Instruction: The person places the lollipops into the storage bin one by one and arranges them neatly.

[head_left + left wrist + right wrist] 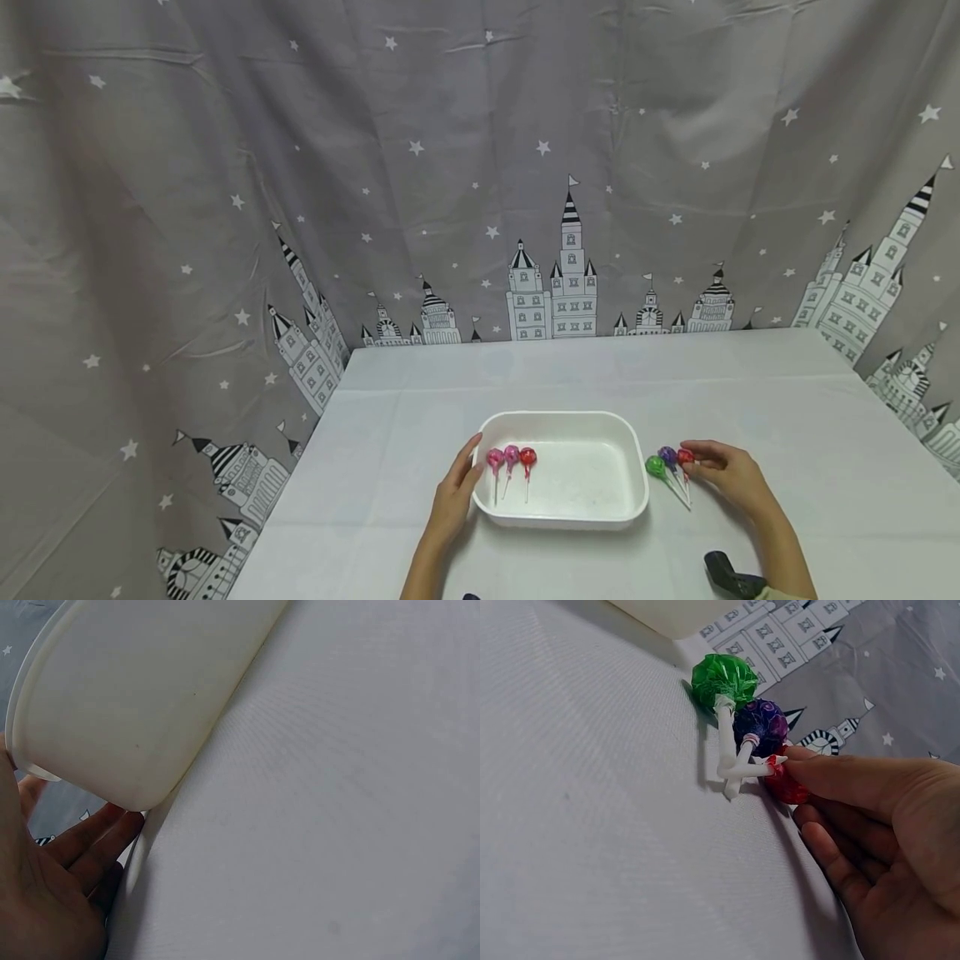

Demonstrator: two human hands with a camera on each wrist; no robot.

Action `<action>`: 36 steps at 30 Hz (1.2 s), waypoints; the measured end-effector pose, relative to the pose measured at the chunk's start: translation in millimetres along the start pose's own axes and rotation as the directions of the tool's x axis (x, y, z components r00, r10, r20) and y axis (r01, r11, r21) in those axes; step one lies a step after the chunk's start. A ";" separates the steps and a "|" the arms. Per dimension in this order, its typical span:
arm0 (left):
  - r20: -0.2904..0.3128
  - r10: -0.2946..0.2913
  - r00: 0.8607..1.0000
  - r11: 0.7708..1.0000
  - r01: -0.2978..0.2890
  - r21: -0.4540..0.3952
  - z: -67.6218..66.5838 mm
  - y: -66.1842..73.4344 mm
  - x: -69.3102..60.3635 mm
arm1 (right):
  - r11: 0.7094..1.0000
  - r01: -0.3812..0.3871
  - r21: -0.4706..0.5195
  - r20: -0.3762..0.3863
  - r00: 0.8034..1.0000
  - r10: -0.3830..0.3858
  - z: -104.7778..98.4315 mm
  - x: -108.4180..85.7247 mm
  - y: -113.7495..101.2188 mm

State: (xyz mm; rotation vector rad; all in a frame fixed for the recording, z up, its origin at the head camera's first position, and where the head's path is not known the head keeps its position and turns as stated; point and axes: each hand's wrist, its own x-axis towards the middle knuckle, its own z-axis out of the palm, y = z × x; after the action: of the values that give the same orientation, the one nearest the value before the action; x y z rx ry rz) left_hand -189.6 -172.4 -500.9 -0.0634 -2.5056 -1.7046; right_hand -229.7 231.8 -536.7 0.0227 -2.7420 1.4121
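Right hand, right of the tray in the head view: grasping the red lollipop, thumb and fingertips pinching its candy end. That lollipop is at the right end of a tight trio on the counter, lower right of the frame. Purple lollipop sits right beside it, green lollipop at the trio's left. In the right wrist view the three white sticks overlap, the red one's running across the other two.

Left hand: on the left side of the white tray, fingers relaxed, not clenched, fingertips touching the tray's outside. Left wrist view has the fingertips at a lower corner of the tray wall.

Tray sits just below and right of frame center. Three lollipops inside, all toward its left end: pink lollipop leftmost, second pink lollipop next, small-headed red one to the right. Candy ends up-frame, sticks toward the bottom of the frame.

Gray curtain across the top and down both sides, printed with white stars and castles. Black object next to the right forearm, bottom right.
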 end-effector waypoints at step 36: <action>0.012 0.004 1.000 1.000 -0.003 -0.021 -0.5 2.1 -1.7 | 0.988 0.151 0.026 -0.134 0.980 -0.146 -8.7 6.3 -2.2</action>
State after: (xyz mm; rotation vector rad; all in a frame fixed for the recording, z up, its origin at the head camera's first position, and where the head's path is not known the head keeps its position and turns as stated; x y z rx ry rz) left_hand -187.6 -172.0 -499.0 -0.0801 -2.4947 -1.7345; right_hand -235.5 237.6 -529.4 0.1287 -2.5507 1.3708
